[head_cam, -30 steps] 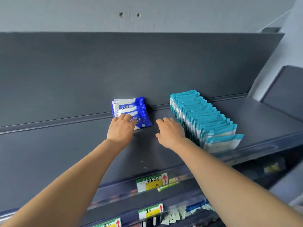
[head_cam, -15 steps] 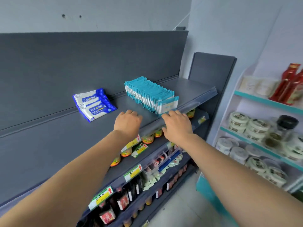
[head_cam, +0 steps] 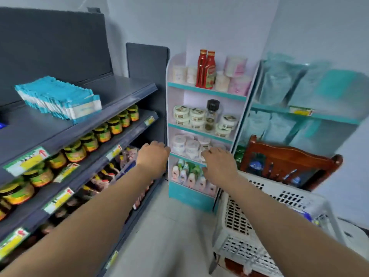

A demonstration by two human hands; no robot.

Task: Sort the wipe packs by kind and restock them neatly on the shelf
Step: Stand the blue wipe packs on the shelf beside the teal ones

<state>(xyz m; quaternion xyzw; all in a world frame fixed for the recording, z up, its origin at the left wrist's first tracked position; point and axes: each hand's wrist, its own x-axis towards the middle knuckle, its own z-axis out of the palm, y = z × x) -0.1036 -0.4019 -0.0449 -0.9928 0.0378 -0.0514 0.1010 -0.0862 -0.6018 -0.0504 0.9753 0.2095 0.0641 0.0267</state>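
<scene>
Dark grey top shelf (head_cam: 123, 88) already carries a neat upright row of teal wipe packs (head_cam: 58, 98), while the left hand (head_cam: 153, 160) and right hand (head_cam: 218, 166), both relaxed and empty, hover near the white basket (head_cam: 239, 216), so restocking looks unfinished.

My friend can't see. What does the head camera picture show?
Two empty hands, left hand and right hand, reach forward in a small shop aisle. A row of teal wipe packs stands on the dark top shelf at left; a white basket sits at right.
</scene>
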